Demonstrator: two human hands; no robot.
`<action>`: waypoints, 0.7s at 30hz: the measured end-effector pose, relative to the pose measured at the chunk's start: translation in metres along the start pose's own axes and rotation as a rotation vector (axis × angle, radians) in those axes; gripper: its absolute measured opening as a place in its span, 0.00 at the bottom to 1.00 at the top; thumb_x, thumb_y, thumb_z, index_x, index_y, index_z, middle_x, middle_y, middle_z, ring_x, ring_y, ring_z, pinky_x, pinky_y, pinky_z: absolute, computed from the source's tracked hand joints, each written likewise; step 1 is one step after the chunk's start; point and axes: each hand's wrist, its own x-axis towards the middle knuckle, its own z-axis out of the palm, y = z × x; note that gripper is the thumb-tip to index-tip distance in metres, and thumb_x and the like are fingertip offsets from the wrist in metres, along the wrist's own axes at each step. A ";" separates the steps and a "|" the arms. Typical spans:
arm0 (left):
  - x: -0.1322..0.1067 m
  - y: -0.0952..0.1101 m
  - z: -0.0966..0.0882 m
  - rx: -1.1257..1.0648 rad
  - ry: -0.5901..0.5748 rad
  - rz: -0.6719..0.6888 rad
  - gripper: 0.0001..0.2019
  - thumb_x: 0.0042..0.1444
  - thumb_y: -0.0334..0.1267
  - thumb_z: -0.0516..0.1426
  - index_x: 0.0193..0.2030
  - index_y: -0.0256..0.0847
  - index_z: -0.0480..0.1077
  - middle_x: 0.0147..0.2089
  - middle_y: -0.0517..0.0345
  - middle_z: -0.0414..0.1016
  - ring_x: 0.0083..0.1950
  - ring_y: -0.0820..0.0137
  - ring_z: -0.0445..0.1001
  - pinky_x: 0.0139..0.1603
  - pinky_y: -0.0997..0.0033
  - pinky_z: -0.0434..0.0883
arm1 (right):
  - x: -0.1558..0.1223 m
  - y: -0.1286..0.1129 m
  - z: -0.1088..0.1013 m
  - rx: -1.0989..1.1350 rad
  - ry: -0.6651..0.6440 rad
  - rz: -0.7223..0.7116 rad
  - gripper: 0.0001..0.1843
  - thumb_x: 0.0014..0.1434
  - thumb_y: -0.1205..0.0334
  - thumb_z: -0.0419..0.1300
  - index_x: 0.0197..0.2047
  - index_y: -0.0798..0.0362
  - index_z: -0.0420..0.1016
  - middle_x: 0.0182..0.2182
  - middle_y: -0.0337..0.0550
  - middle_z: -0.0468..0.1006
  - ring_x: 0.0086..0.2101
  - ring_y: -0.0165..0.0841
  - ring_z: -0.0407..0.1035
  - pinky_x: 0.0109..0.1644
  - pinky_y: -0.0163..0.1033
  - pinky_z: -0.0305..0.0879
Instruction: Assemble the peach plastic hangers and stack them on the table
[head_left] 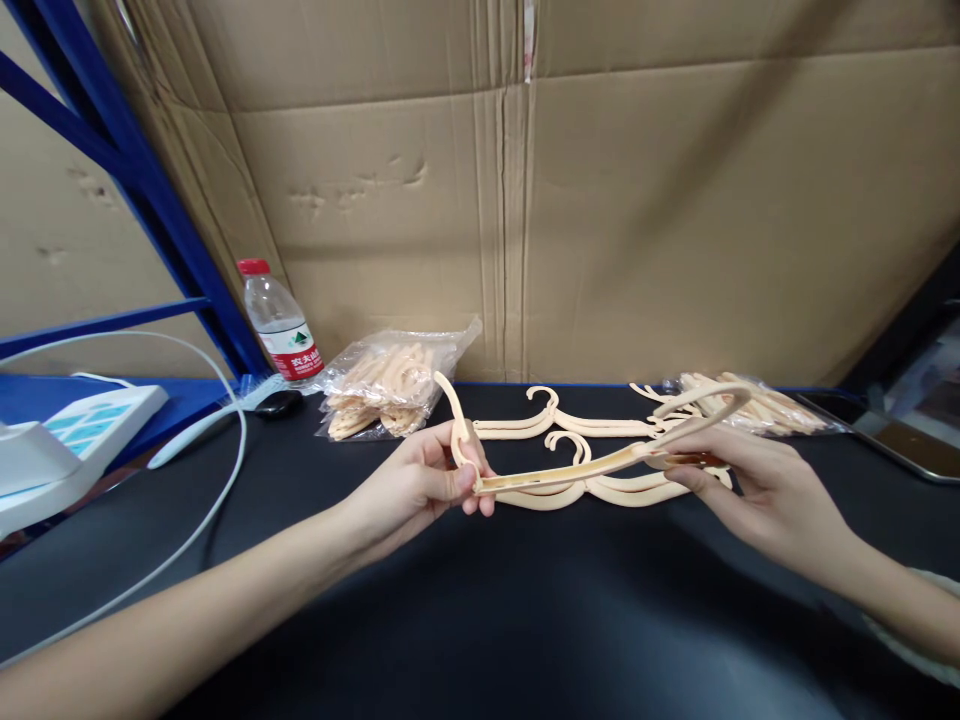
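Observation:
A beige plastic clothes hanger [562, 474] is held up over the black table, its parts at angles to each other. My left hand [427, 475] pinches it at a joint on its left end, where a curved arm sticks up. On the other side, my right hand [757, 480] grips it near a looped section, and some of its fingers are hidden behind. Just beyond the held hanger, two more beige hangers [551, 418] lie flat, their hooks pointing away from me. The nearer hanger [626, 492] is partly covered by the held one.
A clear bag of beige hanger parts [390, 385] lies at the back left, another bag [757, 405] at the back right. A red-capped bottle [281, 325] stands by the cardboard wall. A white device [90, 440] with a cable is left; a dark phone-like slab [885, 435] is right.

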 end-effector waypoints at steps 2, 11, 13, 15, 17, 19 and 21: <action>-0.001 0.000 0.000 0.019 0.011 0.019 0.14 0.44 0.35 0.71 0.27 0.36 0.69 0.27 0.60 0.72 0.27 0.73 0.73 0.26 0.79 0.64 | 0.000 -0.003 0.001 -0.008 0.017 -0.003 0.08 0.64 0.66 0.57 0.42 0.42 0.73 0.35 0.39 0.79 0.33 0.36 0.74 0.36 0.40 0.72; -0.003 -0.003 0.006 0.080 0.084 0.048 0.13 0.44 0.35 0.69 0.26 0.36 0.69 0.24 0.62 0.68 0.24 0.76 0.69 0.24 0.79 0.61 | -0.004 -0.013 0.004 0.015 0.106 0.012 0.09 0.63 0.66 0.58 0.44 0.43 0.74 0.37 0.40 0.80 0.37 0.38 0.76 0.40 0.42 0.73; -0.004 -0.004 0.007 0.092 0.109 0.088 0.12 0.44 0.33 0.68 0.25 0.36 0.67 0.24 0.63 0.68 0.23 0.76 0.69 0.25 0.78 0.61 | -0.004 -0.016 0.005 0.006 0.107 -0.007 0.11 0.62 0.68 0.58 0.45 0.43 0.74 0.37 0.40 0.80 0.37 0.38 0.76 0.41 0.42 0.73; -0.004 -0.004 0.007 0.103 0.137 0.128 0.13 0.44 0.32 0.68 0.24 0.36 0.66 0.25 0.63 0.68 0.23 0.76 0.69 0.25 0.78 0.62 | -0.004 -0.018 0.005 -0.004 0.102 -0.028 0.12 0.62 0.70 0.57 0.46 0.43 0.73 0.38 0.40 0.80 0.37 0.37 0.76 0.40 0.41 0.73; -0.004 -0.006 0.008 0.100 0.166 0.144 0.13 0.44 0.31 0.67 0.24 0.37 0.64 0.25 0.63 0.69 0.24 0.76 0.70 0.25 0.78 0.62 | -0.004 -0.019 0.005 -0.017 0.096 -0.035 0.13 0.62 0.71 0.57 0.46 0.43 0.72 0.37 0.40 0.80 0.37 0.37 0.76 0.40 0.40 0.73; -0.004 -0.007 0.008 0.087 0.185 0.152 0.13 0.44 0.29 0.67 0.24 0.37 0.64 0.26 0.62 0.70 0.25 0.75 0.70 0.25 0.78 0.63 | -0.005 -0.021 0.005 -0.026 0.087 -0.014 0.14 0.62 0.70 0.56 0.47 0.43 0.72 0.38 0.40 0.80 0.36 0.37 0.75 0.39 0.40 0.73; -0.004 -0.009 0.008 0.075 0.211 0.169 0.12 0.44 0.28 0.66 0.24 0.37 0.65 0.26 0.62 0.70 0.26 0.75 0.70 0.26 0.77 0.64 | -0.006 -0.022 0.006 -0.019 0.076 0.016 0.13 0.63 0.69 0.56 0.48 0.43 0.72 0.38 0.40 0.80 0.36 0.37 0.75 0.38 0.41 0.73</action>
